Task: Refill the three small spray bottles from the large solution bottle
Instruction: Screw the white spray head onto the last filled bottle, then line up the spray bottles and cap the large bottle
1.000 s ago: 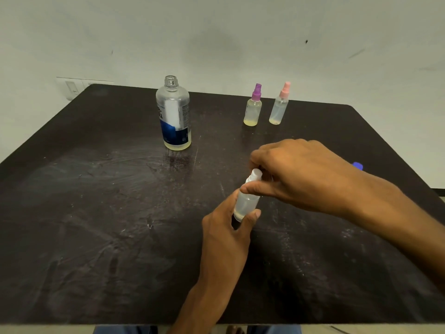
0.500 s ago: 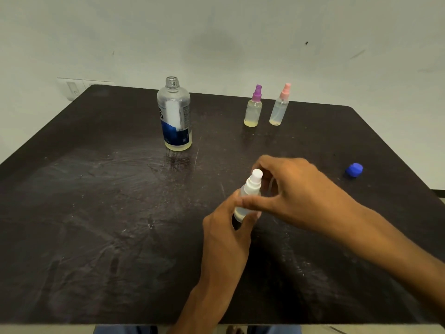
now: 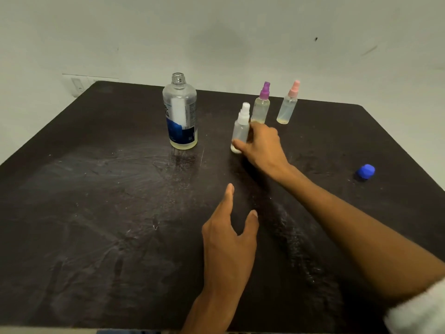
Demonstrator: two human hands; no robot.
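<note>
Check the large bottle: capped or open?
Open. The large bottle has a bare threaded neck, and a blue cap lies apart on the table.

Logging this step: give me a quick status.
Right hand grips white-capped sprayer beside purple one. Left hand open, empty. Large bottle uncapped. Nothing in the way.

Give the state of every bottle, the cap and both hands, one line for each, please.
Large bottle: upright, uncapped, little liquid left.
White sprayer: upright, top on, held by the right hand.
Purple sprayer: upright, top on, free.
Pink sprayer: upright, top on, free.
Blue cap: loose on the table.
Left hand: open, holding nothing.
</note>
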